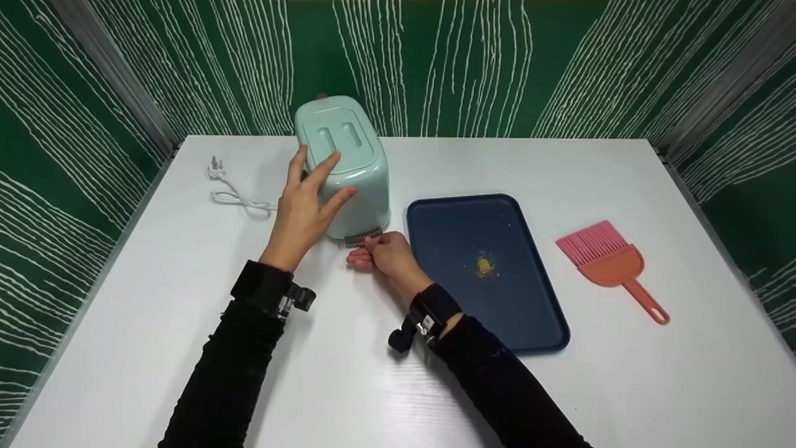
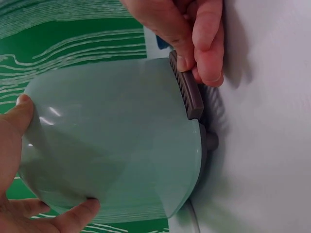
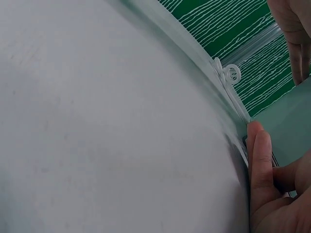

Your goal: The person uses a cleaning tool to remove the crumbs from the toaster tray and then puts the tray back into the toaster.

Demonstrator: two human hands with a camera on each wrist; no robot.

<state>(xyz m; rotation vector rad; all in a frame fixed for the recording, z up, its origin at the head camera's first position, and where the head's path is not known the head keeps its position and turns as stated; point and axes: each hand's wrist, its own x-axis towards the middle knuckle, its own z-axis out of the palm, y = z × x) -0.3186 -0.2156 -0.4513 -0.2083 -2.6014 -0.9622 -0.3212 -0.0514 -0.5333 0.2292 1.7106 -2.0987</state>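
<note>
A mint-green toaster (image 1: 367, 196) with a lid on its top stands at the back of the table. My left hand (image 1: 301, 208) rests on the toaster's top and near side with its fingers spread. At the toaster's lower near edge, my right hand (image 1: 393, 256) pinches the ridged grey handle of a crumb tray (image 1: 362, 236) between thumb and fingers. The left wrist view shows the thumb pressed on that grey crumb tray handle (image 2: 188, 94). How far the tray is out of the toaster cannot be told.
Right of the toaster lies a dark blue tray (image 1: 448, 230) with a small heap of yellowish crumbs (image 1: 484, 266). Farther right are a pink-bristled brush and orange dustpan (image 1: 612, 264). A white cord with its plug (image 1: 216, 168) lies left of the toaster. Green walls enclose the table.
</note>
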